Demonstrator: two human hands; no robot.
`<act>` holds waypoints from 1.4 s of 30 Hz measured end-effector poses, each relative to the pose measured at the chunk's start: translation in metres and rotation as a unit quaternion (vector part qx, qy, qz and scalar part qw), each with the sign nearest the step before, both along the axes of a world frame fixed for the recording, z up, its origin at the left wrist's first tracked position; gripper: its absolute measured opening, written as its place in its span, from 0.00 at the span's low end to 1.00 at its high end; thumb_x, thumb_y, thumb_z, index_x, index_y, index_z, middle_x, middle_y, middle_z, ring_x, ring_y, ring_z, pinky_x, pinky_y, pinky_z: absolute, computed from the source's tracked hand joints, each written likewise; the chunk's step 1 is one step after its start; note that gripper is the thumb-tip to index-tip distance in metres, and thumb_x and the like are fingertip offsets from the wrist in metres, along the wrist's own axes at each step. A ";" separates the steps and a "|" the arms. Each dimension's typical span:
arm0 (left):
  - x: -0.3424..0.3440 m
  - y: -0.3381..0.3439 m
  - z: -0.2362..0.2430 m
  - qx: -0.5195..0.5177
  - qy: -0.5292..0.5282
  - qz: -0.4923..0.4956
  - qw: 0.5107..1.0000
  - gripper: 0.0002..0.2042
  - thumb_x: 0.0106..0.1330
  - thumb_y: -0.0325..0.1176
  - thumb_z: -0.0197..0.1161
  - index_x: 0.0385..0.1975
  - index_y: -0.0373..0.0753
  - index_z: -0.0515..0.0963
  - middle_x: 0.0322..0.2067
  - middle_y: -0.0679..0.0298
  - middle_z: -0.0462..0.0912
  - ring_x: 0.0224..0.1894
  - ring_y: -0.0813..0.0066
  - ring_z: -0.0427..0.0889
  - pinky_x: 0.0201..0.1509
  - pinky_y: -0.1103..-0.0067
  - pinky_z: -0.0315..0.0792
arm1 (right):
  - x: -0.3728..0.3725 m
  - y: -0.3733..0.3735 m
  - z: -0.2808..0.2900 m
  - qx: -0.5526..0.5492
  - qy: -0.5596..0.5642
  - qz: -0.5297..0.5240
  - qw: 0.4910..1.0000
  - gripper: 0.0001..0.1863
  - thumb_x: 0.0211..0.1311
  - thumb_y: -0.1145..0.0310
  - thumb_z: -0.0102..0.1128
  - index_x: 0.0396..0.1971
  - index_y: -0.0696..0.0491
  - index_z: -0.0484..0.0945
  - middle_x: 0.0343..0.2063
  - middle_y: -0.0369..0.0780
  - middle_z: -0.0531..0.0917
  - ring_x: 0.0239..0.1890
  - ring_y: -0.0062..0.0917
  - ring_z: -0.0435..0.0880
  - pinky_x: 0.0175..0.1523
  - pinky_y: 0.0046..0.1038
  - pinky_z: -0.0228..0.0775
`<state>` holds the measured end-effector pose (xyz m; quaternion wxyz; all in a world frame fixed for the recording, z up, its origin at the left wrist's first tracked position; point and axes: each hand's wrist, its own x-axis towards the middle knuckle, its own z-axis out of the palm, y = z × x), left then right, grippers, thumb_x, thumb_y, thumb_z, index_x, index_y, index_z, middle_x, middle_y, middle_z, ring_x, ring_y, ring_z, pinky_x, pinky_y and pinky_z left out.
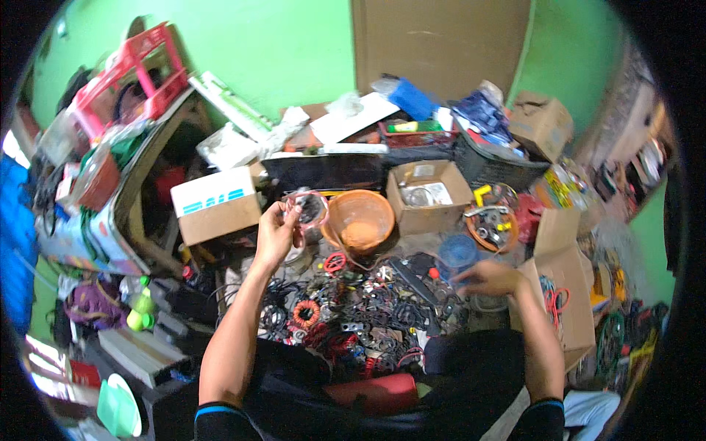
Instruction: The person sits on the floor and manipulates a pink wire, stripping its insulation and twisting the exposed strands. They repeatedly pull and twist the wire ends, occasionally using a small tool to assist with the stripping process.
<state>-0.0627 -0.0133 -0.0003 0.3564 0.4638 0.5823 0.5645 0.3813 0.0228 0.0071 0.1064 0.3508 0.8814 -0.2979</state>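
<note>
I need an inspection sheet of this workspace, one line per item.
Surface: floor, mostly covered.
Job's things: left hand lifts a wire ring; right hand rests on the parts pile.
Clutter: orange bowl, open boxes, blue jar, red crate.
Grippers: both hands bare.
Cables: coils and loose wires in the pile.
Surroundings: green walls, brown door.
</note>
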 end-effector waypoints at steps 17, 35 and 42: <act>0.134 -0.035 0.027 0.160 0.171 -0.100 0.967 0.10 0.72 0.33 0.48 0.47 0.36 0.66 0.18 0.56 0.79 0.19 0.70 0.80 0.22 0.74 0.70 | -0.150 -0.022 0.031 -0.375 0.619 -0.265 0.637 0.22 0.55 0.84 0.56 0.52 0.61 0.66 0.41 0.45 0.81 0.42 0.26 0.81 0.48 0.26 0.75; 0.121 -0.019 0.013 -0.006 -0.086 -0.214 0.973 0.06 0.65 0.28 0.55 0.32 0.31 0.70 0.26 0.63 0.78 0.28 0.78 0.80 0.28 0.81 0.77 | -0.131 -0.008 0.023 0.099 0.529 -0.191 0.821 0.08 0.56 0.77 0.62 0.37 0.60 0.79 0.30 0.42 0.85 0.31 0.22 0.84 0.34 0.22 0.75; 0.120 -0.020 0.023 0.017 -0.061 -0.102 0.993 0.08 0.61 0.24 0.59 0.26 0.32 0.67 0.19 0.63 0.76 0.20 0.78 0.78 0.18 0.81 0.74 | -0.126 -0.011 0.038 0.138 0.350 -0.172 0.910 0.11 0.59 0.75 0.59 0.41 0.62 0.77 0.30 0.48 0.84 0.33 0.33 0.86 0.35 0.28 0.77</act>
